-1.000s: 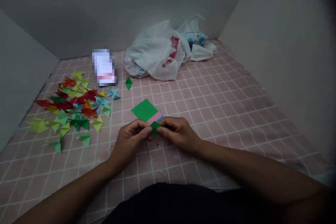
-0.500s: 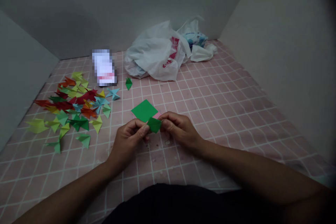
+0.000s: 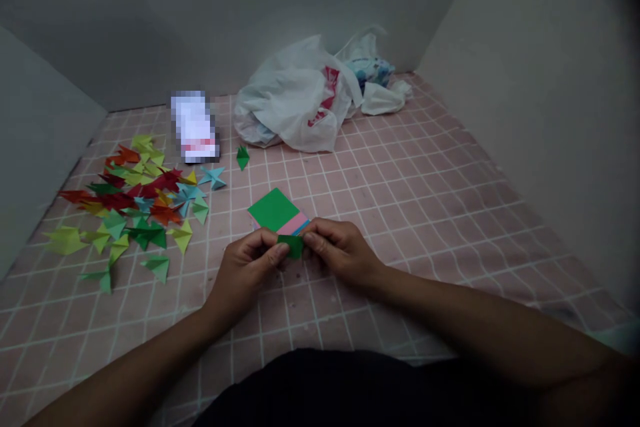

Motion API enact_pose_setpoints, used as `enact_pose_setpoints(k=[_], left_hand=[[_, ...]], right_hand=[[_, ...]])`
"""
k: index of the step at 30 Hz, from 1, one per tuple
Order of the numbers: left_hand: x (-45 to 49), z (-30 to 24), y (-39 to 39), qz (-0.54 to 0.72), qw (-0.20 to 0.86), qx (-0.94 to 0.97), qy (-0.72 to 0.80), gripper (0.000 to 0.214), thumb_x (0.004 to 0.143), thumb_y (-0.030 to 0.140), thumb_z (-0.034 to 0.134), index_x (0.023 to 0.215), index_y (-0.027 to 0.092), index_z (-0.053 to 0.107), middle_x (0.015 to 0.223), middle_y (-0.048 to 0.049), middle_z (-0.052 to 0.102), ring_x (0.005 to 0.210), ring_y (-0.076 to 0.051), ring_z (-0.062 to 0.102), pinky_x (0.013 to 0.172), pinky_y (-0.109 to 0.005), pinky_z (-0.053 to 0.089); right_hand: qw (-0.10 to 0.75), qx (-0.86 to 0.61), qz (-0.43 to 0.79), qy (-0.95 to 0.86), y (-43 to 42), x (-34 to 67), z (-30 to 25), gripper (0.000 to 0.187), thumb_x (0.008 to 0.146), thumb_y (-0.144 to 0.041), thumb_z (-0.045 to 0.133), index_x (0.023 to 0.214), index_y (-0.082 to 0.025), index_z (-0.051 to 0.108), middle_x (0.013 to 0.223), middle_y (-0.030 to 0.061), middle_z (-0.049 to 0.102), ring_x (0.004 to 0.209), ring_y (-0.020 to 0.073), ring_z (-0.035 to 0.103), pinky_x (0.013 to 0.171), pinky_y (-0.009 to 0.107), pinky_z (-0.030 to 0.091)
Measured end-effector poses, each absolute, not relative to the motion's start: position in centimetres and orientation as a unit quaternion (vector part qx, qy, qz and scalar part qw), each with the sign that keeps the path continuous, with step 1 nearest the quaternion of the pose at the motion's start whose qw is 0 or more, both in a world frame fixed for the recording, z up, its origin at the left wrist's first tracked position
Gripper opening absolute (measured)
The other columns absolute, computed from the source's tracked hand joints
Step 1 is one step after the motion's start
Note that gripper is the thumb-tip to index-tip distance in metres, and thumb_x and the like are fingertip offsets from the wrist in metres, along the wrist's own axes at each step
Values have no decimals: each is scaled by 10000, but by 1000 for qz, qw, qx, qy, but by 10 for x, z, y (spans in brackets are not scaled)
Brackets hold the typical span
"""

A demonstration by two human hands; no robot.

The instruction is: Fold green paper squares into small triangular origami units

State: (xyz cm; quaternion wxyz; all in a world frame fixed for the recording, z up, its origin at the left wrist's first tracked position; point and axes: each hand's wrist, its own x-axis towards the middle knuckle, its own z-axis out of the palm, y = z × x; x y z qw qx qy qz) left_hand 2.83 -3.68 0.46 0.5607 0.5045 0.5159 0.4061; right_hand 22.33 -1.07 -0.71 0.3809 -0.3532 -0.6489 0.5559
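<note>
A small folded piece of green origami paper (image 3: 291, 246) is pinched between both my hands, just above the cloth. My left hand (image 3: 253, 261) grips its left side with thumb and forefinger. On its right side my right hand (image 3: 345, 250) holds it the same way, fingers closed. Right behind my hands lies a stack of coloured paper squares (image 3: 274, 209), green on top, with pink and blue edges showing. Farther back a small folded green paper piece (image 3: 243, 157) sits on the cloth.
To the left spreads a pile of folded paper cranes (image 3: 145, 195) in several colours. Behind it lies a lit phone (image 3: 195, 125). A crumpled white plastic bag (image 3: 295, 97) and a blue-white packet (image 3: 373, 72) rest against the back wall. Pink checked cloth (image 3: 425, 193) covers the surface.
The green paper between my fingers has gone from a diamond-like shape to a smaller, flatter one and sits slightly lower. More of the stack's pink and blue edges shows.
</note>
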Motion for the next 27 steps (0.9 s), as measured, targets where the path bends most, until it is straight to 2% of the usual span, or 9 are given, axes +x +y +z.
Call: enact_pose_setpoints(k=[3,7,12,17,21,24,27], left_hand=[[29,1,-37,413,574,479,521,201,816,306,714,680,179,638,637,17,608,607,-114,537,596,-227,415],[31,3,-36,394,573,505,512,151,809,305,720,734,177,691,692,7,630,643,-117,544,612,-228,417],[30,8,-37,386,566,523,507,205,833,318,698,688,174,694,632,18,585,601,-100,499,576,-215,393],[29,4,-38,389,597,484,508,189,845,325,698,730,175,700,632,9,643,593,-105,563,585,-217,432],[31,2,-37,411,595,458,516,169,833,318,709,748,175,678,645,11,676,608,-108,615,610,-216,468],[32,3,-37,400,597,475,509,163,832,314,706,767,170,669,644,15,671,601,-102,606,603,-209,462],[32,6,-38,369,606,493,503,211,829,320,700,706,162,631,613,17,641,569,-95,567,567,-205,433]], right_hand=[[386,-343,606,-606,-10,222,-8,277,977,-397,531,826,-177,608,665,-22,579,517,88,520,492,212,408],[381,-342,546,-663,-9,221,-10,177,899,-269,635,750,-176,617,670,-18,588,606,101,521,577,230,413],[355,-337,518,-701,-11,222,-8,217,910,-236,613,707,-161,593,671,-12,571,621,104,510,610,249,399],[378,-351,536,-668,-10,221,-6,266,950,-291,528,708,-181,531,636,-27,498,596,103,457,563,243,361],[357,-339,604,-626,-9,219,-9,242,908,-363,622,756,-188,553,634,-33,512,581,101,447,530,229,349],[350,-354,573,-651,-9,218,-11,257,883,-296,625,683,-187,505,615,-45,467,556,89,389,522,229,309],[353,-360,532,-680,-9,220,-8,253,885,-258,574,664,-188,474,628,-38,458,576,94,398,550,243,309]])
